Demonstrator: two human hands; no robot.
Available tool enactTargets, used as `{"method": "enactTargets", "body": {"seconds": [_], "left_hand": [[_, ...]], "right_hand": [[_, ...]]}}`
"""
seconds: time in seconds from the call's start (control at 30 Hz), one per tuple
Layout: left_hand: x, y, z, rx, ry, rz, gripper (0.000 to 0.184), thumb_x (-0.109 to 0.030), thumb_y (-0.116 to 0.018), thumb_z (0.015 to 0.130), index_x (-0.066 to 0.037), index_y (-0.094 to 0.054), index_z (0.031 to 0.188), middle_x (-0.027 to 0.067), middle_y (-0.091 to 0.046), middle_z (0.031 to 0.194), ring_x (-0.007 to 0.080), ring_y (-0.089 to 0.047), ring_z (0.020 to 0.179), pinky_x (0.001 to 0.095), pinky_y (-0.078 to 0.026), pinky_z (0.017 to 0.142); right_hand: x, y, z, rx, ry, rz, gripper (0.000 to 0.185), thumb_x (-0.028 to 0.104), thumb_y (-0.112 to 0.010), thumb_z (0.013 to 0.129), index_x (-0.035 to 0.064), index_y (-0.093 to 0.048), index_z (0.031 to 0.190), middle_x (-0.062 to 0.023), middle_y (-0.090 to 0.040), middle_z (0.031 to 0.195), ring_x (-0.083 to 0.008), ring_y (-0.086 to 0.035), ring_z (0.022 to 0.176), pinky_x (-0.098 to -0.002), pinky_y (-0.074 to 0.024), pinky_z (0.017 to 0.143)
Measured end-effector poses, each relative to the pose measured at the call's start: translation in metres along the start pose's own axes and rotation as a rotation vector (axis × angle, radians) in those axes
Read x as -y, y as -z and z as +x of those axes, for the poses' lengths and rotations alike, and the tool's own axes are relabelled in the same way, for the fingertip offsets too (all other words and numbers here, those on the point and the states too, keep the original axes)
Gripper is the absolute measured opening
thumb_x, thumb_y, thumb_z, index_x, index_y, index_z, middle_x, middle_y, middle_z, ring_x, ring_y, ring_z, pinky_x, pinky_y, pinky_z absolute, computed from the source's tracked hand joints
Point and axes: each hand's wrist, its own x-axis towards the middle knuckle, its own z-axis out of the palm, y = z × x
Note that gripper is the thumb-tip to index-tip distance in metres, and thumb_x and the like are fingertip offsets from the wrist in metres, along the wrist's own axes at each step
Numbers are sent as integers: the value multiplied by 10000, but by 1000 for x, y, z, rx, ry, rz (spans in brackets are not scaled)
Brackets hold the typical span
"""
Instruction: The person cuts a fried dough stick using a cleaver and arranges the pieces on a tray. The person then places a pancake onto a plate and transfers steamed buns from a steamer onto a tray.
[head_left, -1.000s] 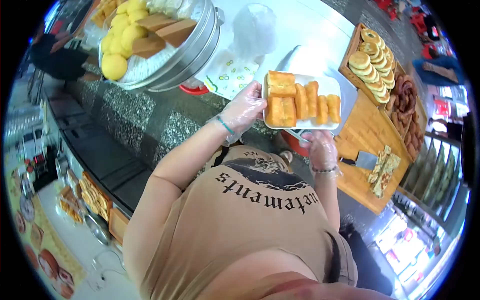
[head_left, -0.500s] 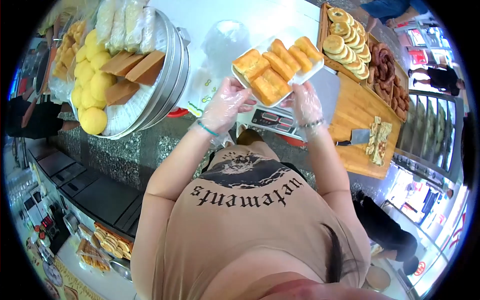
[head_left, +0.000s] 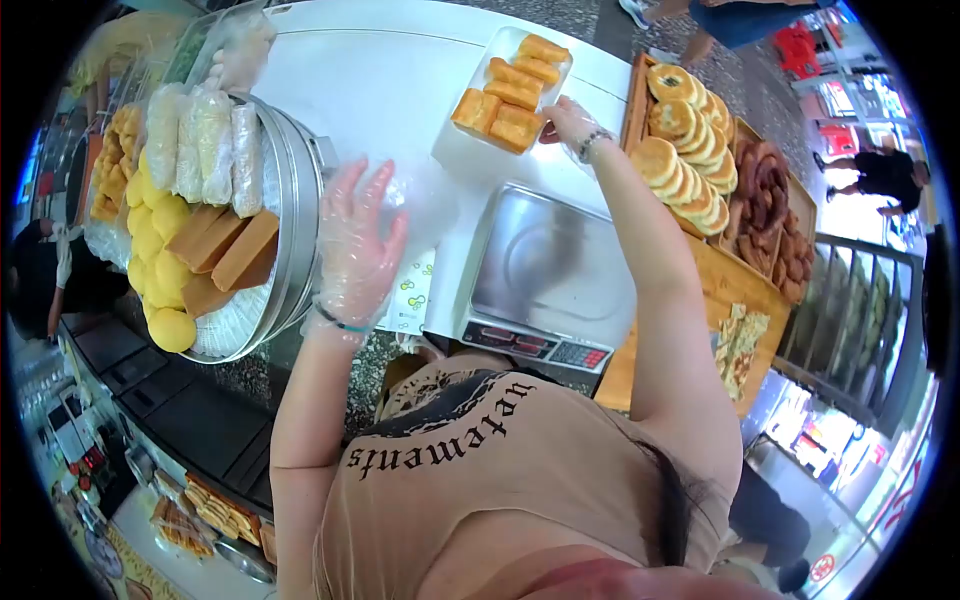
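The left hand (head_left: 360, 232) is held open, fingers spread, at ten o'clock; at twelve, the right hand's (head_left: 576, 125) fingers are bent against the white tray's (head_left: 508, 46) five o'clock corner, whether gripped cannot be told. Beyond the scale (head_left: 550, 265), the tray should be light and flexible, its pastries (head_left: 513, 95) soft and crushable, best held by opposite rims.

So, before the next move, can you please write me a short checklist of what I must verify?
- Pastries inside the tray: ok.
- Right hand at the tray: ok, at its near right corner.
- Left hand also at the tray: not ok, it is open and away from it.
- Tray resting fully on the table: cannot tell.
- No food on the scale: ok.
- Scale numbers: cannot tell, too small.
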Motion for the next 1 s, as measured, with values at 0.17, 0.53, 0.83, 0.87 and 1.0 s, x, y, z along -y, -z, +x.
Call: {"method": "enactTargets", "body": {"seconds": [0.17, 0.53, 0.83, 0.87, 1.0], "left_hand": [[12, -19, 4, 99, 46, 14, 329, -3, -600, 820, -46, -587, 1145, 156, -513, 1230, 328, -492, 1137, 405, -402, 972], [15, -28, 6, 50, 106, -45, 341, 60, -589, 789, -55, -616, 1108, 140, -552, 1188, 333, -529, 1096, 397, -450, 931], [20, -21, 0, 30, 38, -105, 300, -19, -608, 812, -43, -619, 1111, 173, -573, 1140, 335, -546, 1053, 381, -458, 913], [21, -21, -2, 20, 47, -99, 300, -19, -608, 812, -43, -619, 1111, 173, -573, 1140, 335, -546, 1053, 381, -458, 913], [23, -18, -9, 39, 16, -116, 335, -15, -602, 802, -55, -605, 1135, 164, -559, 1164, 332, -535, 1081, 382, -451, 932]], "right_hand": [[-23, -19, 92, 5, -191, 62, 313, 114, -561, 839, -48, -449, 1083, -192, -615, 969, -252, -665, 834, -326, -583, 707], [-74, -30, 223, 61, 11, -739, 203, 143, -548, 854, -49, -597, 902, -170, -669, 861, -228, -681, 730, -329, -571, 638], [1, -17, 120, -172, -92, -559, 396, 309, -573, 860, 11, -564, 1121, -137, -662, 902, -198, -641, 667, -323, -530, 607], [12, -17, 93, -200, -13, -500, 432, 312, -580, 861, 14, -538, 1171, -131, -655, 909, -192, -638, 674, -317, -526, 609], [68, -25, -19, -100, 111, -376, 413, 259, -569, 880, 24, -519, 1216, -162, -616, 1099, -181, -648, 771, -307, -515, 698]]}}
